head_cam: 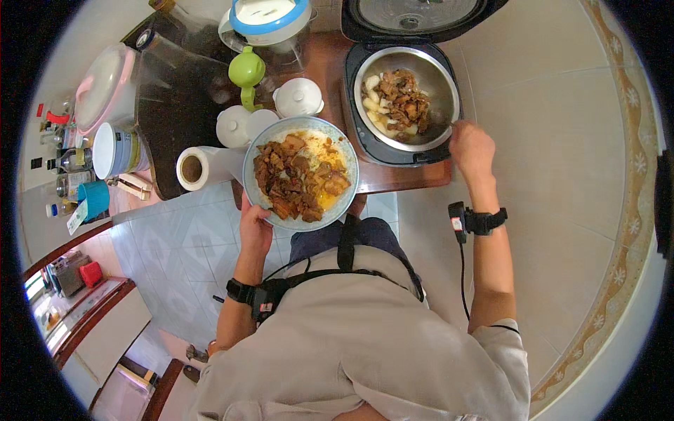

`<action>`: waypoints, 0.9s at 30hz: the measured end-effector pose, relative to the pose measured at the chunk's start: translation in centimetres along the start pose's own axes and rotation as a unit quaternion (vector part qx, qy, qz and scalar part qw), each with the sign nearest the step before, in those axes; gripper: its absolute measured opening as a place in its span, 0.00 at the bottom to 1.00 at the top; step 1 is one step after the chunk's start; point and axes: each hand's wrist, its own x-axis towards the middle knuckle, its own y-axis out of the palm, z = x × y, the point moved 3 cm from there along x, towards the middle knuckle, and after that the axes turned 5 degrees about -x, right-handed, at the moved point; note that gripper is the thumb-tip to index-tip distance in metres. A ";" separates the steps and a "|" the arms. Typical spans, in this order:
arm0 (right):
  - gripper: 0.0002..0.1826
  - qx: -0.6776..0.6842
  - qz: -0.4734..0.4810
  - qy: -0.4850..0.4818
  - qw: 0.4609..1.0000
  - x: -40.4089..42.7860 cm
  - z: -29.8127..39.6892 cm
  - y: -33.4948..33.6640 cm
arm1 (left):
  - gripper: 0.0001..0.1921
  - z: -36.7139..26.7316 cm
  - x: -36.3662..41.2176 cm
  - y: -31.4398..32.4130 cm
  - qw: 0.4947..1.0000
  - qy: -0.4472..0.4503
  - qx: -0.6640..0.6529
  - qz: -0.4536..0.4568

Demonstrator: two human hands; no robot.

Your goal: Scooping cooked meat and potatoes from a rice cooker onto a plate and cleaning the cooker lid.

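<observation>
My left hand [257,223] holds a pale bowl [305,225] by its lower left rim, thumb on top. Brown braised meat pieces [287,176] lie in the bowl with yellowish oily sauce. To the right stands a rice cooker [363,142] with its lid [413,16] raised. Inside it sits a stainless steel inner pot [439,94] holding more brown meat [405,100] and pale, cut chunks [374,100]. My right hand [473,147] is closed at the pot's lower right rim and appears to pinch it; the fingertips are partly hidden.
The cooker rests on a reddish-brown wooden table [410,179] against a tiled wall [532,147]. Left of the bowl are a paper roll [208,166], white lidded pots [298,97] and a green container [246,68]. A blue-rimmed appliance [271,18] stands behind.
</observation>
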 end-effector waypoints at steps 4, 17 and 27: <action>0.07 0.033 -0.021 -0.007 0.999 0.9 1.8 0.3 | 0.36 -0.1 0.1 0.4 1.000 0.009 -0.002 0.017; 0.10 0.078 0.079 0.050 0.992 0.2 2.9 -0.6 | 0.35 -0.7 0.2 2.5 0.999 0.002 0.012 0.032; 0.14 0.260 0.066 0.136 0.954 1.1 1.6 2.5 | 0.35 -0.5 0.4 2.1 0.999 -0.007 0.017 0.038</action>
